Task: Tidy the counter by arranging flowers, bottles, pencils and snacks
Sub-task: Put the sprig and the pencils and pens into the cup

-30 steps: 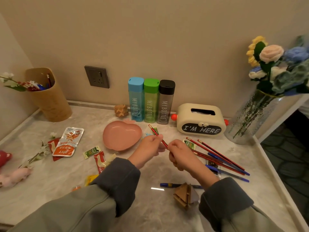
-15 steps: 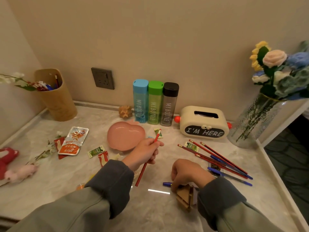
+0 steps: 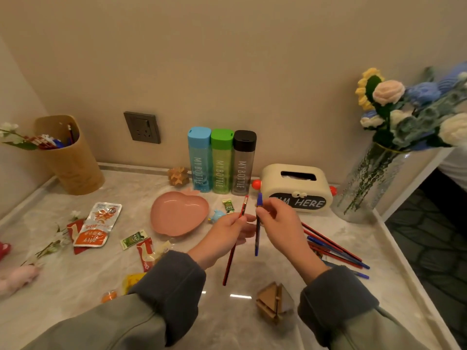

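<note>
My left hand [image 3: 227, 236] grips a red pencil [image 3: 231, 261] almost upright above the counter's middle. Beside it my right hand [image 3: 283, 226] holds a blue pen [image 3: 257, 238], also near vertical. Several more red pencils and blue pens [image 3: 336, 251] lie loose to the right. A tan pencil holder [image 3: 73, 165] with pens inside stands at the back left. Three bottles [image 3: 219, 162], blue, green and black, stand in a row against the wall. Snack packets [image 3: 97, 224] lie scattered at the left by the pink apple-shaped plate [image 3: 179, 213]. Knitted flowers sit in a glass vase [image 3: 374, 183] at the right.
A cream tissue box [image 3: 295, 183] stands behind my right hand. Wooden puzzles sit at the near edge [image 3: 271, 305] and by the bottles [image 3: 179, 176]. A loose flower sprig [image 3: 50, 243] and pink plush toys [image 3: 17, 275] lie at the far left. The counter drops off at the right.
My right hand went down to the counter, picked up the blue pen and raised it beside my left hand. The left hand has kept the red pencil, turning it upright.
</note>
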A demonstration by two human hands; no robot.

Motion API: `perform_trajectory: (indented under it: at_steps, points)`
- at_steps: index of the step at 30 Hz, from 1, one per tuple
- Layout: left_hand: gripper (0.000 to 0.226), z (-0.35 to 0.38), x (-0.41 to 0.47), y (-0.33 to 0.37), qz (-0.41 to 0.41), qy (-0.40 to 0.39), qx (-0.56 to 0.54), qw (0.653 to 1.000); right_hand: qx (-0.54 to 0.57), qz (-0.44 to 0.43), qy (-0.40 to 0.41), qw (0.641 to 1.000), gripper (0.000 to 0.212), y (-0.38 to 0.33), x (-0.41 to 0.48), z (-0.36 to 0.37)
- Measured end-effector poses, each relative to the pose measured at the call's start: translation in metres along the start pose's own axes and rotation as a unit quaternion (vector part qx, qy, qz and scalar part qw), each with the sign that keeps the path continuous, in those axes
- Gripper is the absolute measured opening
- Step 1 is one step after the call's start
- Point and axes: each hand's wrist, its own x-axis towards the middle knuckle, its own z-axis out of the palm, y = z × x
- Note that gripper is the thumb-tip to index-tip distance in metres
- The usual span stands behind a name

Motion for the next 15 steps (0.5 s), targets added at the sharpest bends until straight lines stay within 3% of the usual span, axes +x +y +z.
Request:
perform_trajectory:
  at_steps: [4,6,8,10,12,15]
  points:
    - [0.027,0.025,0.008,0.009,0.039,-0.025,-0.015,0.999,0.214,0.076,0.016,0.974,0.013,0.002,-0.004,-0.019]
    - [0.026,0.036,0.014,0.008,0.027,-0.023,0.003,0.999,0.229,0.097,0.005,0.968,0.013,0.013,-0.008,-0.029]
    - [0.028,0.046,0.021,0.004,0.008,-0.021,0.036,0.999,0.173,0.113,0.001,0.978,0.015,0.032,-0.011,-0.036]
    - [0.031,0.054,0.026,0.002,-0.025,-0.035,0.053,0.998,0.04,0.136,-0.003,0.99,0.02,0.055,-0.016,-0.042]
    - [0.032,0.062,0.029,0.001,-0.058,-0.052,0.071,0.994,-0.1,0.164,-0.017,0.981,0.018,0.07,-0.024,-0.049]
    - [0.03,0.073,0.033,0.0,-0.082,-0.064,0.09,0.99,-0.194,0.178,-0.038,0.964,0.013,0.083,-0.035,-0.055]
